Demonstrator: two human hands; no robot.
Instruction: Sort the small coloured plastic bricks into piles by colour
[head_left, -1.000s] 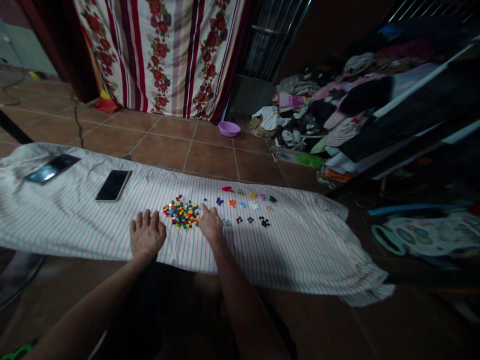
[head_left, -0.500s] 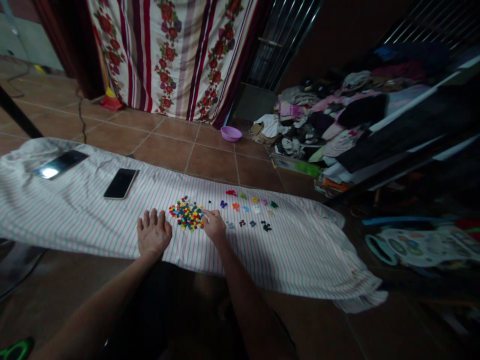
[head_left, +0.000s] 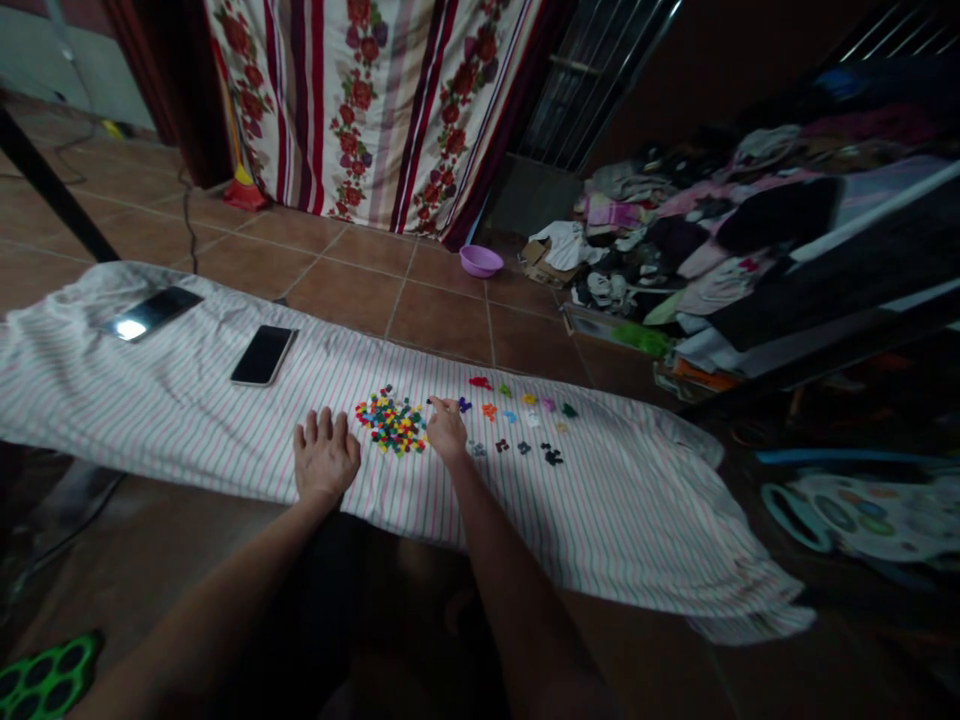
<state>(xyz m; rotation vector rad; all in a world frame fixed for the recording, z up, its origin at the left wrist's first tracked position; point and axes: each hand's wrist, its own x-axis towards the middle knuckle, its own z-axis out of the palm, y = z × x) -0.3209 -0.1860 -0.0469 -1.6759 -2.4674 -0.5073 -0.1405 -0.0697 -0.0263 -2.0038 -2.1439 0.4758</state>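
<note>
My left hand [head_left: 326, 458] lies flat on the striped cloth [head_left: 420, 505], fingers spread, just left of a pile of small multicoloured pieces [head_left: 391, 422]. At the pile's right edge is my right hand [head_left: 448, 430], its fingertips pinched together at a tiny dark piece [head_left: 430, 401]. Beyond it are small groups sorted by colour. Among these are red pieces [head_left: 480, 382], orange pieces [head_left: 489, 411], purple pieces [head_left: 465, 405], light blue pieces [head_left: 511, 417], yellow pieces [head_left: 529, 399], dark green pieces [head_left: 570, 410] and black pieces [head_left: 553, 456].
A phone [head_left: 264, 355] and a shiny dark device [head_left: 155, 313] lie on the cloth at left. On the tiled floor behind stands a purple basin [head_left: 481, 261]. Heaped clothes [head_left: 667, 225] fill the right background; a floral curtain [head_left: 360, 110] hangs at the back.
My right hand has moved from the pile's edge slightly up and away, and its fingertips now meet the lone dark piece. My left hand stays flat. The view has shifted a little.
</note>
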